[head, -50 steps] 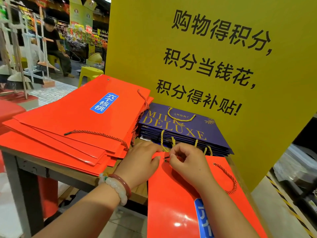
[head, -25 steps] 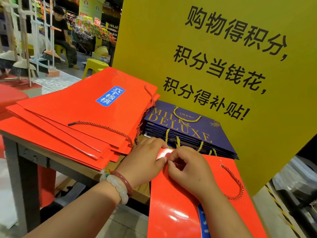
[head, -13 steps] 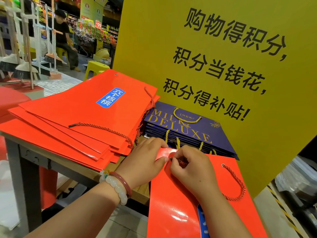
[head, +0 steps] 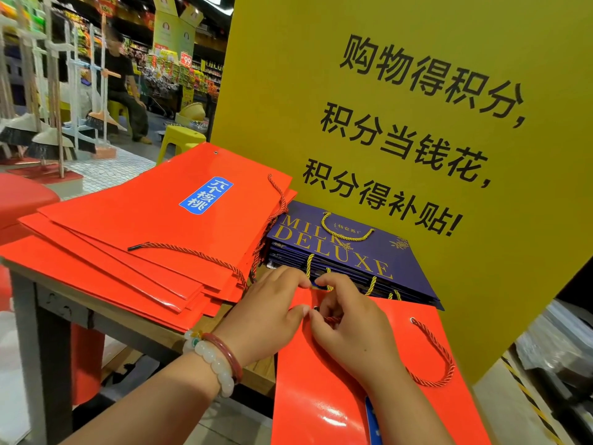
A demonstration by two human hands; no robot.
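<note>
A flat red paper bag [head: 324, 380] lies over the table's near edge, its top toward the blue bags. My left hand [head: 272, 313] pinches the bag's top edge between thumb and forefinger. My right hand [head: 349, 329] pinches the end of the bag's twisted red cord [head: 439, 358] at the same spot, close to the left thumb. The cord loops out to the right from a hole in the bag. A bead bracelet sits on my left wrist.
A stack of red flat bags [head: 154, 226] covers the left of the wooden table [head: 134, 329]. A pile of dark blue "MILK DELUXE" bags [head: 340, 255] lies behind my hands. A big yellow sign [head: 385, 107] stands right behind. Brooms and a seated person are far left.
Both hands stay at the bag's top edge, working the cord end with small finger movements. The cord loop on the right has shifted a little. The view has drifted slightly.
</note>
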